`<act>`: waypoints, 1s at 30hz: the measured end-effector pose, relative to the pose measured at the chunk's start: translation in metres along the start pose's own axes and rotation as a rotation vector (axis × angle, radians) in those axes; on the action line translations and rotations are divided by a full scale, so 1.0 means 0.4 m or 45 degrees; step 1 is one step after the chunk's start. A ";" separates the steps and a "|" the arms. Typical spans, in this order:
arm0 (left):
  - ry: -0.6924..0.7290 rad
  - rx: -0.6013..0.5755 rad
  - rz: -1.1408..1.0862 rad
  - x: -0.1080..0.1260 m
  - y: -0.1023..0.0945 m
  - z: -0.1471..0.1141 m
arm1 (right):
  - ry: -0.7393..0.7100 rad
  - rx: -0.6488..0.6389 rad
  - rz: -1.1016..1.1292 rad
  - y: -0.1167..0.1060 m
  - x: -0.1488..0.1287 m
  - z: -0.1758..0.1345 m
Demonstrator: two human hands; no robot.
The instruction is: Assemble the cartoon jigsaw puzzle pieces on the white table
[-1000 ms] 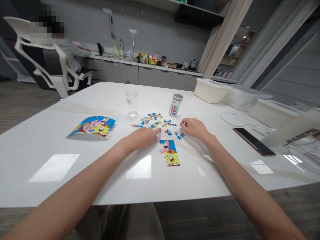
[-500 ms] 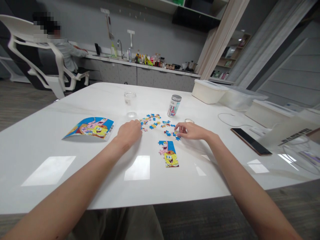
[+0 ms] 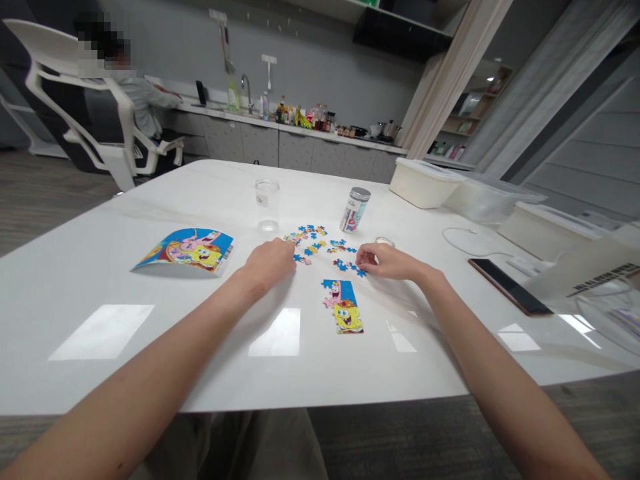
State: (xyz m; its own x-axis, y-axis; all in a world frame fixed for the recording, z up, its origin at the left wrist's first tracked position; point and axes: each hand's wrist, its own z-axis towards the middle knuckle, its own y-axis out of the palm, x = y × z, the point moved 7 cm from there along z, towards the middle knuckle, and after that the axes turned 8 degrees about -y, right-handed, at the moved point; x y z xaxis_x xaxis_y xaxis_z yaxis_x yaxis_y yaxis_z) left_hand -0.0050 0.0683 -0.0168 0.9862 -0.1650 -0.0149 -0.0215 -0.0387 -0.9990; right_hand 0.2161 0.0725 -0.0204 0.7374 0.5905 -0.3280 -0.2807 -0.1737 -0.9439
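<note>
Loose jigsaw puzzle pieces (image 3: 315, 247), mostly blue with some yellow and pink, lie scattered on the white table. My left hand (image 3: 273, 265) rests at their left edge, its fingers curled down and the tips hidden. On the right side, my right hand (image 3: 387, 260) has thumb and fingers drawn together over a few blue pieces (image 3: 349, 267); whatever is between the fingertips is too small to make out. Nearer to me lies a joined section of puzzle (image 3: 344, 308) with a yellow and a pink cartoon figure. A curled picture sheet (image 3: 193, 251) showing similar figures is left of my left hand.
Behind the pieces stand a clear jar (image 3: 268, 205) and a printed silver-lidded can (image 3: 355, 210). A round lid (image 3: 384, 242) lies behind my right hand. To the right are a phone (image 3: 510, 287), a white cable and storage boxes (image 3: 425, 183). A person sits at the far counter.
My right hand's fingers have curled in more tightly beside the blue pieces. My left hand stays about where it was at the pile's edge. The whole view has shifted slightly.
</note>
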 end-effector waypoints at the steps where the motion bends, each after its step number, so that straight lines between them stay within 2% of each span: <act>1: 0.016 0.001 -0.011 0.003 0.001 0.000 | -0.003 0.027 -0.013 -0.003 -0.002 0.001; 4: 0.041 0.007 -0.047 0.009 0.001 -0.001 | -0.036 0.077 -0.044 -0.004 -0.015 0.006; 13: 0.041 0.007 -0.051 0.008 0.003 0.000 | -0.087 0.076 -0.016 0.012 -0.033 0.011; 17: 0.053 0.012 -0.028 0.011 0.001 -0.002 | -0.097 0.131 0.158 0.005 -0.050 0.013; 20: 0.051 0.013 -0.043 0.011 0.003 -0.003 | -0.146 0.196 0.389 0.003 -0.089 0.021; 24: 0.053 0.074 -0.048 0.010 -0.003 0.000 | -0.264 0.053 0.646 0.038 -0.157 0.032; 27: 0.217 0.151 -0.109 0.025 -0.020 -0.001 | -0.229 -0.018 0.717 0.063 -0.171 0.036; 30: 0.610 0.075 -0.263 0.067 -0.031 -0.024 | -0.177 -0.019 0.775 0.074 -0.166 0.037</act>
State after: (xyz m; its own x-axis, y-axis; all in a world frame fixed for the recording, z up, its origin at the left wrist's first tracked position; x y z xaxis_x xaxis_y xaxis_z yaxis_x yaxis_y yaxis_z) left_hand 0.0202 0.0550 -0.0045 0.7829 -0.5925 0.1898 0.1885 -0.0649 -0.9799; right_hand 0.1498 0.0401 -0.0259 0.3608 0.4788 -0.8004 -0.6165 -0.5215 -0.5899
